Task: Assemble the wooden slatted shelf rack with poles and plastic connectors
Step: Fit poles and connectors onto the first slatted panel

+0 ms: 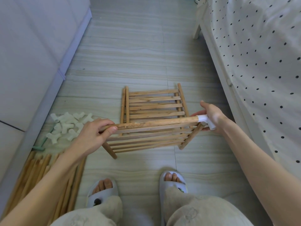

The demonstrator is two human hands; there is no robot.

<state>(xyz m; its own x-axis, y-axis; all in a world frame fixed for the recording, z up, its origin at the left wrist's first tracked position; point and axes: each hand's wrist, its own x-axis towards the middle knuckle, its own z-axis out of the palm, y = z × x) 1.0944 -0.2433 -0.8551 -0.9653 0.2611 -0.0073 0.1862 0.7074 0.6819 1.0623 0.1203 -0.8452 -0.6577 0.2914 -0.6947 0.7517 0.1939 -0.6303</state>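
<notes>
While both hands hold it up: a slatted light-wood shelf panel (146, 136) hangs above the pale tiled floor (130, 54), tilted, just in front of the person's slippered feet (172, 180).
Long axis: the panel's round wooden top rail (154, 122) runs left to right, from one hand to the other.
Left hand (92, 136): fingers curled round the rail's bare left end.
Right hand (211, 118): clasps a white plastic T-shaped connector (206, 120) capping the rail's right end.
Nearer hand for the bare end: the left; loose white connectors (68, 126) lie piled just beyond it, beside a bundle of wooden poles (32, 173).
Second slatted panel (154, 105): flat on the floor behind.
Hard to make out: how deep the rail sits in the connector; poles are cut off and partly hidden by the left arm.
</notes>
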